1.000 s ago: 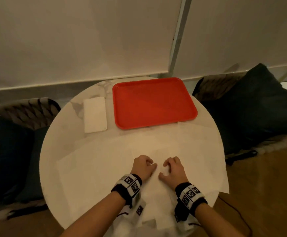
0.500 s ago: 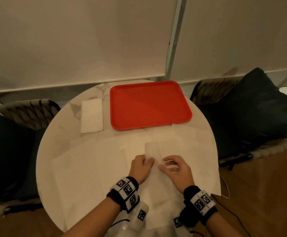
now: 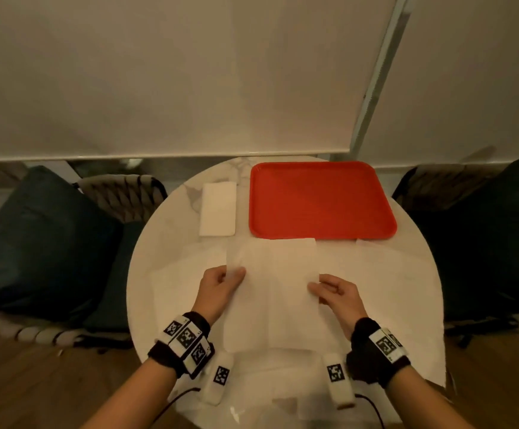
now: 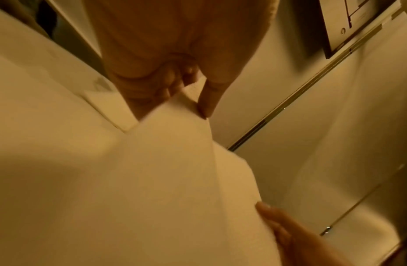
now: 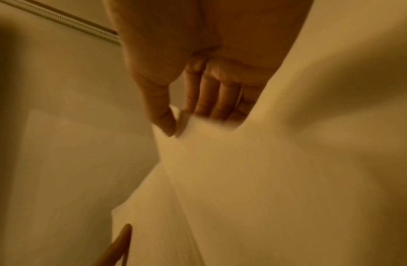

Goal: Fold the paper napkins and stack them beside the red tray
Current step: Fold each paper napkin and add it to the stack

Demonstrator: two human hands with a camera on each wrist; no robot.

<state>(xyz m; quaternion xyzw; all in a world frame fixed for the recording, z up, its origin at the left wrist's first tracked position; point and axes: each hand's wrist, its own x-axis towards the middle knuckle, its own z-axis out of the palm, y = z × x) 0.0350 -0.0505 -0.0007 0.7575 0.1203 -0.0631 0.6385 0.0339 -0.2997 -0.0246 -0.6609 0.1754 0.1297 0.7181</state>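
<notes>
Your left hand (image 3: 221, 284) and right hand (image 3: 335, 292) each pinched a side edge of the napkin (image 3: 272, 283), holding it taut above the tabletop (image 3: 171, 252), just short of the red tray (image 3: 320, 199), probably to line up a fold.

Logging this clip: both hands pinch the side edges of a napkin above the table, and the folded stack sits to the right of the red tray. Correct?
Not quite. In the head view the folded stack lies to the left of the red tray, not the right. The rest stands: the left hand and right hand each pinch a side edge of the napkin.
</notes>
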